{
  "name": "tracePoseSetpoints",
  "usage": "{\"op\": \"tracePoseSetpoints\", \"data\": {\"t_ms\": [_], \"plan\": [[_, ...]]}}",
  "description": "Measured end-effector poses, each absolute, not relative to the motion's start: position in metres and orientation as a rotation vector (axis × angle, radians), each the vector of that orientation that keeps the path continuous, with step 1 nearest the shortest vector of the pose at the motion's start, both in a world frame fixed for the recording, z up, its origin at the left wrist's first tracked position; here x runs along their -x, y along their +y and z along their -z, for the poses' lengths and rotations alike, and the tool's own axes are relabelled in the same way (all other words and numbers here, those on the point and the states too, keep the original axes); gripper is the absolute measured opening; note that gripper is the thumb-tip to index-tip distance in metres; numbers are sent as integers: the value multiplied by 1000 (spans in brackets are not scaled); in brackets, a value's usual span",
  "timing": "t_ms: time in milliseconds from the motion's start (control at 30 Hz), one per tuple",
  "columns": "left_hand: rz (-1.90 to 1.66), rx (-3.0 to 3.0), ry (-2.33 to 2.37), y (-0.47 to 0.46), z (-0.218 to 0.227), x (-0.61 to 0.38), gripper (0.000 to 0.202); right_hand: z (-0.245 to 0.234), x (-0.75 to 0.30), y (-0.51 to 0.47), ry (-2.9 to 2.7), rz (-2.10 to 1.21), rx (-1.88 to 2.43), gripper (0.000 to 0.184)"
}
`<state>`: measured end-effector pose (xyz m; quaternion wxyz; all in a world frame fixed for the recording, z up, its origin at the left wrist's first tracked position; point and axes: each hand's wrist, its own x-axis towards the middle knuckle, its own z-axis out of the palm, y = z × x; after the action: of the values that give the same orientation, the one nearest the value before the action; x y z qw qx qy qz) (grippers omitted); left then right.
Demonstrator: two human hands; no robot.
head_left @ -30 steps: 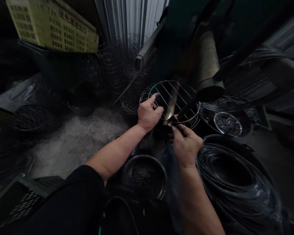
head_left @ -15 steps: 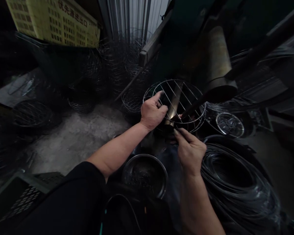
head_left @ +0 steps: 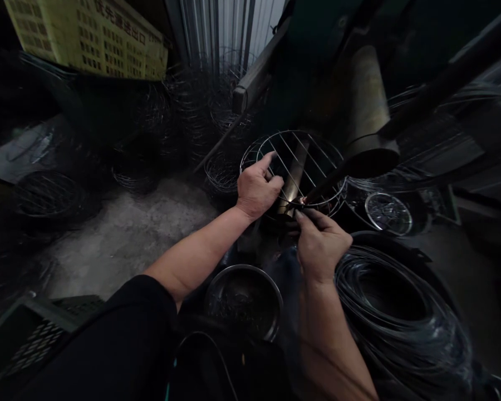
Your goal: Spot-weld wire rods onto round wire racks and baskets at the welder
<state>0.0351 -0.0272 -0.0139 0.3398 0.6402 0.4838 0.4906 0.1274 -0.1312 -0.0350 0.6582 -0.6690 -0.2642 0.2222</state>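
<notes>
A round wire rack (head_left: 304, 133) with parallel steel bars lies tilted over a brass-coloured post (head_left: 294, 181). My left hand (head_left: 259, 189) grips the rack's left side, its index finger stretched across the bars. At the near rim, my right hand (head_left: 321, 245) pinches the wire between thumb and fingers, right beside the tip of a dark rod (head_left: 329, 184). That tip touches or nearly touches the rim; the exact contact is hidden. The post's lower end is in shadow behind my hands.
A thick metal cylinder (head_left: 367, 100) rises behind the rack. A steel bowl (head_left: 244, 301) sits below my forearms, and a large coil of dark wire (head_left: 401, 312) lies to the right. Several stacked wire baskets (head_left: 196, 106) stand at the back, beside a concrete floor (head_left: 125, 245).
My right hand has moved up and closed onto the rack's near rim, next to the rod tip. The rack sits slightly higher in view, and my left hand still holds it.
</notes>
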Motion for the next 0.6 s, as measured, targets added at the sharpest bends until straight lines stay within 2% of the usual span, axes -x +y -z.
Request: {"op": "tracePoseSetpoints", "data": {"t_ms": [133, 367, 600], "plan": [[-1255, -1679, 1242, -26, 13, -37, 55, 31, -123, -132, -593, -580, 1470, 23], [-1224, -1634, 1247, -32, 14, -38, 56, 51, -121, -139, -695, -235, 1571, 26], [-1228, -1615, 1216, -30, 17, -39, 56, 63, -123, -138, -698, -160, 1556, 30]]}}
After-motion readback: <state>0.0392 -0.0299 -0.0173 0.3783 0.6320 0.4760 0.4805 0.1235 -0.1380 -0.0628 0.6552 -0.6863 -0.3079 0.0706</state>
